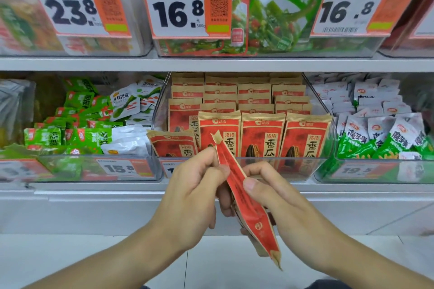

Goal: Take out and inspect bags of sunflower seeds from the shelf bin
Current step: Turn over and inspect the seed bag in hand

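A red and tan bag of sunflower seeds (244, 197) is held edge-on in front of the shelf, tilted from upper left to lower right. My left hand (195, 192) pinches its upper part between thumb and fingers. My right hand (270, 190) grips its middle, thumb on the near face. Behind the hands, the clear shelf bin (312, 166) holds several rows of matching bags (263, 134) standing upright. One bag (173, 143) at the bin's front left leans sideways.
A bin of green snack packets (77, 134) stands to the left, and a bin of white and green packets (385, 134) to the right. The upper shelf carries bins with orange price tags (185, 4). Below the shelf edge (94, 195) lies pale floor.
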The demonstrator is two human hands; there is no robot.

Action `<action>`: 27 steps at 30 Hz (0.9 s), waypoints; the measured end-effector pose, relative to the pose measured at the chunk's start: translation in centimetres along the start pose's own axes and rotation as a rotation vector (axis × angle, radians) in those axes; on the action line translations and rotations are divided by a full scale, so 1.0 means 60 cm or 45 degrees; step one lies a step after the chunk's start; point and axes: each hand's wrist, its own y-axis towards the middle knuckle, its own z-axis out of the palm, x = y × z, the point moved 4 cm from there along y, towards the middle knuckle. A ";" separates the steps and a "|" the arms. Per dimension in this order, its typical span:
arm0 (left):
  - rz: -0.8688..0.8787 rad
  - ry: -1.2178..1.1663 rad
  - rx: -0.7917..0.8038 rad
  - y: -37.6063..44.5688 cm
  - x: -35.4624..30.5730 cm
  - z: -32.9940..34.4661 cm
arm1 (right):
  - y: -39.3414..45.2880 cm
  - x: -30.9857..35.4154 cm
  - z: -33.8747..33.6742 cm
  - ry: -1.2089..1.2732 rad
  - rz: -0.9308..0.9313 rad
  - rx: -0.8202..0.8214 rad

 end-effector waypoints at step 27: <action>-0.055 0.420 0.264 -0.049 -0.026 0.011 | 0.020 -0.005 -0.044 0.257 -0.147 -0.317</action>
